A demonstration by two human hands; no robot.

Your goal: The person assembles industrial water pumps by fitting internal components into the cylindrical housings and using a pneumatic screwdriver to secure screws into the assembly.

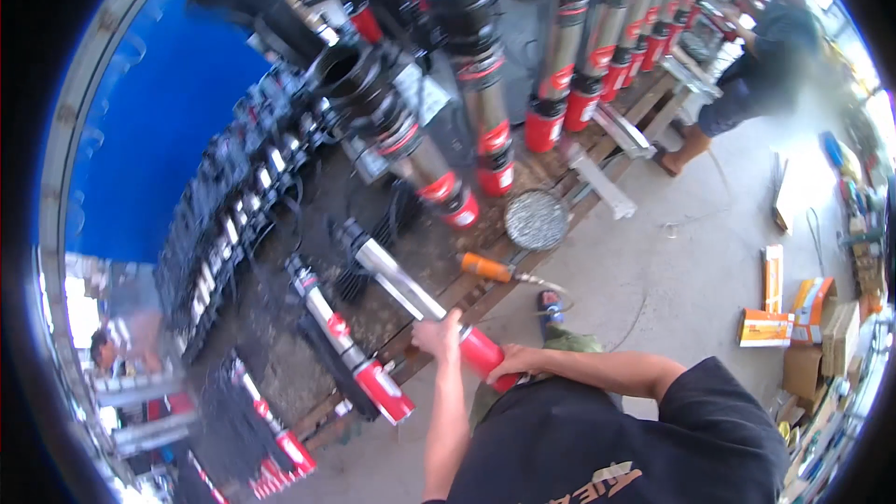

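Gripping a long steel pump (pixel 420 297) with a red end, left hand (pixel 439 336) wrapped round the tube, right hand (pixel 515 364) closed on the red end, over the pallet's (pixel 485 291) near edge. Risk: heavy tube slips, striking the neighbouring pump (pixel 341 336).

Bright daylight flooding in from the upper right, glare bleaching that corner, soft shadows under the upright pumps (pixel 485 121), strong fisheye bending at the black rim, slight motion blur, left edge smeared
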